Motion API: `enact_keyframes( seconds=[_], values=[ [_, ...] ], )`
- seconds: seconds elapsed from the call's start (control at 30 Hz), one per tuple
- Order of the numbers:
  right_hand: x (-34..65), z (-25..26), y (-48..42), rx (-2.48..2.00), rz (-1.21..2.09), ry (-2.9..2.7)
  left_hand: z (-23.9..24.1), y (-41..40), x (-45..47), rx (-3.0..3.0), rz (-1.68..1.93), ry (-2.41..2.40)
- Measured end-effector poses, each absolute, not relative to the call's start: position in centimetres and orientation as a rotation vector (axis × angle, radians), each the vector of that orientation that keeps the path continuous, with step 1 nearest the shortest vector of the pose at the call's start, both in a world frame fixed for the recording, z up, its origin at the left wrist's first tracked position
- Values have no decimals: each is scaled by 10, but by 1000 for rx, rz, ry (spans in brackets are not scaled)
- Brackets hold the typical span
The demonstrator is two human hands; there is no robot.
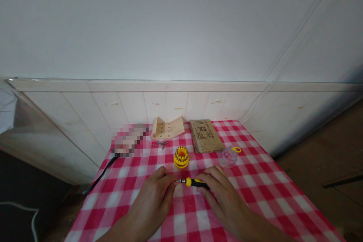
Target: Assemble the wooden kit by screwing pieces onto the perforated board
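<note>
My right hand (219,187) is wrapped round the black and yellow handle of a screwdriver (189,182), which lies level and points left. At its metal tip, the thumb and forefinger of my left hand (157,191) pinch a small bit (178,181), mostly hidden by the fingers. Just beyond the screwdriver stands a round yellow bit holder (181,157) with several bits set upright around its ring. A clear plastic cover (228,157) with a yellow loop lies to the right, past my right hand.
Toward the wall is a bent wooden piece with holes (168,128), with several loose screws (161,143) in front. Right of it lies a flat brown printed package (206,136). A blurred-out item (130,140) with a black strap sits left. A red-and-white checked cloth (187,219) covers the table.
</note>
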State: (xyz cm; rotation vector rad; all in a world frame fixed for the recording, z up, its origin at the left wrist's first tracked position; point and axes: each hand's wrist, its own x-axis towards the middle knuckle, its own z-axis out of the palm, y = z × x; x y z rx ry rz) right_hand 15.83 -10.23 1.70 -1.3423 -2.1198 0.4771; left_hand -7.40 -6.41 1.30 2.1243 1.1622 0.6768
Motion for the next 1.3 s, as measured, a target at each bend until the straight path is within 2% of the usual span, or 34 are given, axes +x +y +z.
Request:
enact_keyframes(
  seconds=[0.23, 0.53, 0.9, 1.07, 1.3],
  values=[
    [157, 23, -104, -1269, 299, -2183, 21, -65, -74, 2475, 564, 1205],
    [165, 16, -108, -1359, 557, -2024, 10, -62, -89, 2284, 667, 1238],
    [169, 10, -109, -1391, 618, -1974, 0, -50, -94, 2314, 354, 1292],
    [168, 11, -111, -1405, 622, -2001, -5, -51, -92, 2322, 524, 1263],
    [164, 11, -116, -1400, 608, -2034, 9, -62, -89, 1835, 632, 1179]
  ],
)
